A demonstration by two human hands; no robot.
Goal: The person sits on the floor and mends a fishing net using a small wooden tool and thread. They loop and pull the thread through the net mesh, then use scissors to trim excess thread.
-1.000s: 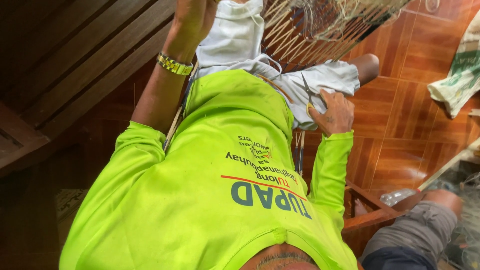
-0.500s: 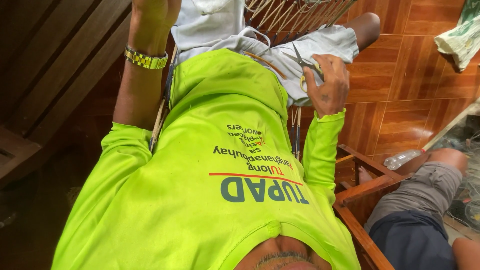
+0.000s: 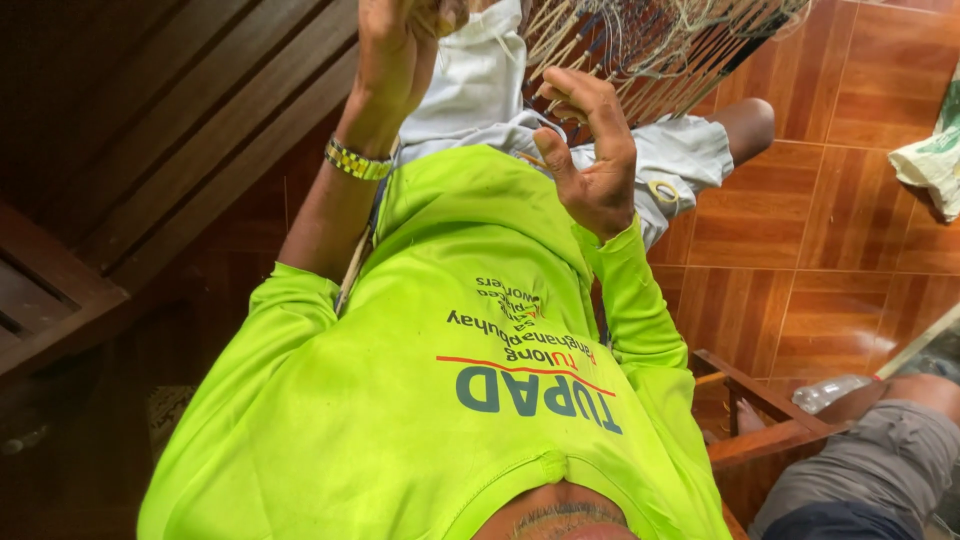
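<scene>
Head view looks down your neon-green long-sleeved shirt point(image 3: 420, 400) to your two raised hands. Your left hand point(image 3: 400, 40), with a gold-and-silver link watch band point(image 3: 356, 160) on its wrist, reaches to the top edge of the frame with its fingers curled; whether it grips anything you cannot tell from here. Your right hand point(image 3: 590, 140) is half open, palm toward you, fingers bent loosely among the pale woven cane strands point(image 3: 640, 50) that fan out over your grey shorts point(image 3: 690, 155). Beneath lies the reddish-brown tiled floor point(image 3: 830, 220). Another person's knee in grey shorts point(image 3: 880, 460) sits at lower right beside a wooden chair arm point(image 3: 770, 430).
</scene>
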